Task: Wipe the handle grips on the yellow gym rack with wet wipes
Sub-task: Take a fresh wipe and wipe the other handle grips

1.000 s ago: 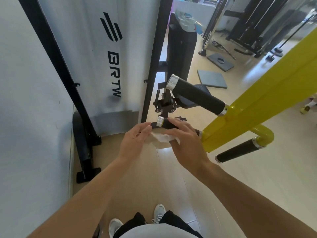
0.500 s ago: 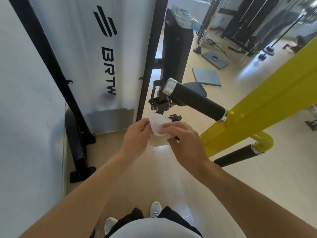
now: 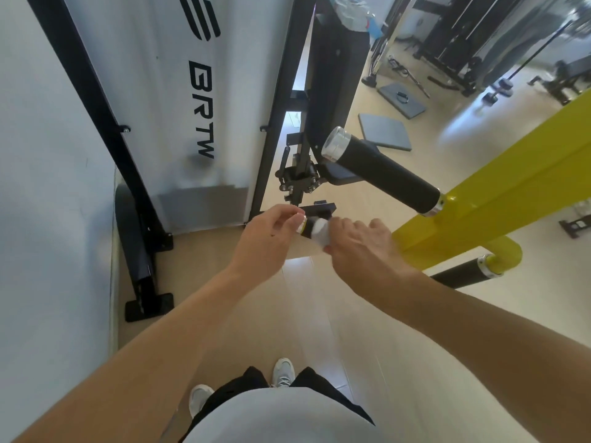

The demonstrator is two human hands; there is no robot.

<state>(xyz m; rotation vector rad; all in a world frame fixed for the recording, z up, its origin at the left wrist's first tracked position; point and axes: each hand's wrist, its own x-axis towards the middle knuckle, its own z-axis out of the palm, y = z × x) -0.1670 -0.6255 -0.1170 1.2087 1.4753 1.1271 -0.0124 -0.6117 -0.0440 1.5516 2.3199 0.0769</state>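
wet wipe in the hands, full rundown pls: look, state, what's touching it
The wet wipe is a small white sheet, soft and damp-looking, crumpled and wrapped around the near end of a black handle grip on the yellow gym rack. The right hand clamps it onto the grip from the right. The left hand pinches the grip's silver end cap just left of the wipe. Most of the sheet is hidden under the fingers.

Most of the wiped grip (image 3: pixel 307 227) hidden under wipe (image 3: pixel 320 234) and right hand (image 3: pixel 361 247)
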